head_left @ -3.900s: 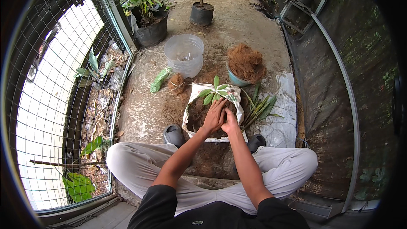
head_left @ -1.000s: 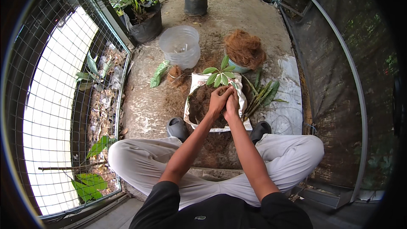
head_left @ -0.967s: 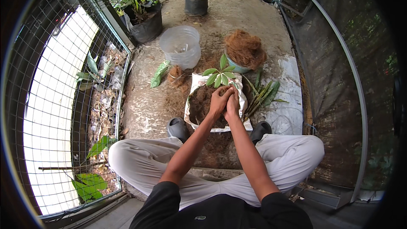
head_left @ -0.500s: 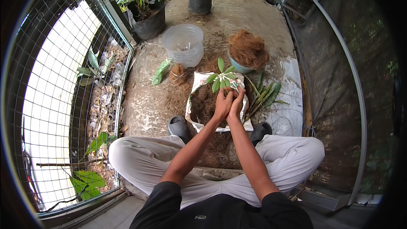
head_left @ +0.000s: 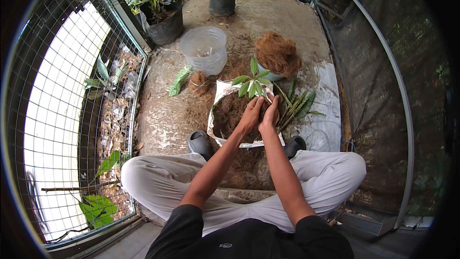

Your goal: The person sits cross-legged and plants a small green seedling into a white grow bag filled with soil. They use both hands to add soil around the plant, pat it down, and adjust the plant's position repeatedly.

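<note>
A seedling point(head_left: 253, 84) with a rosette of long green leaves stands upright at the right side of a white sack point(head_left: 221, 89). The sack's rim is rolled down, and dark soil mixed with brown fibre point(head_left: 229, 115) lies inside. My left hand point(head_left: 252, 113) and my right hand point(head_left: 269, 113) cup the seedling's base from both sides, fingers pointing away from me. A narrow dark gap shows between the palms. The seedling's stem and roots are hidden by my hands, so what lies between the palms cannot be made out fully.
Behind the sack stand clear plastic pots point(head_left: 203, 50) and a blue pot heaped with brown coir fibre point(head_left: 278, 53). A green packet point(head_left: 180, 80) and a fibre clump point(head_left: 198, 83) lie left. Cut leaves point(head_left: 299, 105) lie right. Wire mesh point(head_left: 62, 115) borders the left side.
My hands have parted slightly at the heels, opening a gap between the palms. The seedling has shifted a little and its leaves are turned differently. The whole view has moved slightly.
</note>
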Demonstrator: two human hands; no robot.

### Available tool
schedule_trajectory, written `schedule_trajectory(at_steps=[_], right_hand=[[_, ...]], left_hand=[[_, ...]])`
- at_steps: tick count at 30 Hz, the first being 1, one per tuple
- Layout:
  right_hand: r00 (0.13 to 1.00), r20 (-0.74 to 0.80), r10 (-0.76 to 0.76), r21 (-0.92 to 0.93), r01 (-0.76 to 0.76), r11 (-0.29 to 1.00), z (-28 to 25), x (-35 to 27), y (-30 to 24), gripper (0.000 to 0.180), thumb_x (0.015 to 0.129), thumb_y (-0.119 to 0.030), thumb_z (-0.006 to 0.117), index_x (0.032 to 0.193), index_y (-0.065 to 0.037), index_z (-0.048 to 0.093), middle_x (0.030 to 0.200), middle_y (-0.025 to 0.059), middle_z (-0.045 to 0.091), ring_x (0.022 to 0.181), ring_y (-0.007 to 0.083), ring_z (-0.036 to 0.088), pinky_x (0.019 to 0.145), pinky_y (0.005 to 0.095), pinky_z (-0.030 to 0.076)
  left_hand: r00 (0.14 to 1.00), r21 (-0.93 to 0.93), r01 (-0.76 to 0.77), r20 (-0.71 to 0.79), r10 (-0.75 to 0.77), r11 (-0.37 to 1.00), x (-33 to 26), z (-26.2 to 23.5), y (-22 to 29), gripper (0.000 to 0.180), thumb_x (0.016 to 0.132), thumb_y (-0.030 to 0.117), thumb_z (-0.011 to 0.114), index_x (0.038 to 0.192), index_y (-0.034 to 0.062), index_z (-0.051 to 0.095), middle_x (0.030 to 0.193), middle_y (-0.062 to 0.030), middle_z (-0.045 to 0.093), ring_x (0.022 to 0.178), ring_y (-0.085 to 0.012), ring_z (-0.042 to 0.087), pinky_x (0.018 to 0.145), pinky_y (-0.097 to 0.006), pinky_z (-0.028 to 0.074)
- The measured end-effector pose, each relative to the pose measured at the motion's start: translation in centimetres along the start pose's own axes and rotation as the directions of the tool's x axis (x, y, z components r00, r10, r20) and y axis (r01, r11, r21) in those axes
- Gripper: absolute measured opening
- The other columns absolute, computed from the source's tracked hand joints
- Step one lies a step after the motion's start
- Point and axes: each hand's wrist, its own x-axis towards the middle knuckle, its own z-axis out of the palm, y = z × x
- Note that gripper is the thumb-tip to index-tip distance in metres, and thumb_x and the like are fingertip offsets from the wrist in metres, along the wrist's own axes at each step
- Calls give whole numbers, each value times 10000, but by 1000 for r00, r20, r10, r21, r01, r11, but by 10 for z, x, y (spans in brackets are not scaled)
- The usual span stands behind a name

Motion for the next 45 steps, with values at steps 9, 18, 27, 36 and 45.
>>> schedule_trajectory(at_steps=[9,18,27,36,45], right_hand=[[997,27,-71,-21,72,997,0,3,14,505,982,-450,297,1245,-55,471,1107,90,577,1036,214,540,903,342,407],[988,-68,-140,-177,126,976,-2,2,25,451,990,-370,295,1179,-34,528,1093,114,596,1015,247,574,892,355,431],[998,-28,-57,-46,56,997,-10,22,43,487,982,-403,315,1188,-17,529,1119,105,580,1025,221,557,905,349,416],[999,47,-12,-18,13,1000,-17,37,37,507,988,-428,301,1196,-20,518,1042,83,592,977,191,553,897,330,411],[982,149,-120,-245,154,957,-5,15,31,491,983,-424,318,1223,-34,497,1078,85,607,978,173,572,804,320,440]], left_hand=[[987,-64,66,-144,-75,996,-3,8,-4,308,967,304,485,923,19,595,795,-3,589,708,-56,495,643,-223,422],[967,-149,131,-199,-159,980,-7,1,-12,284,911,287,591,888,5,613,809,-36,626,684,-77,539,613,-224,442],[953,-80,176,-238,-190,981,-5,1,-5,260,886,240,609,802,-5,631,754,-50,632,663,-97,550,615,-246,446],[898,-495,390,18,-440,776,3,-16,22,221,853,249,644,964,62,601,877,-78,648,778,-186,626,735,-321,510],[883,-648,412,110,-456,641,22,-64,-5,169,855,165,558,965,41,592,873,-92,640,791,-226,613,761,-370,513]])
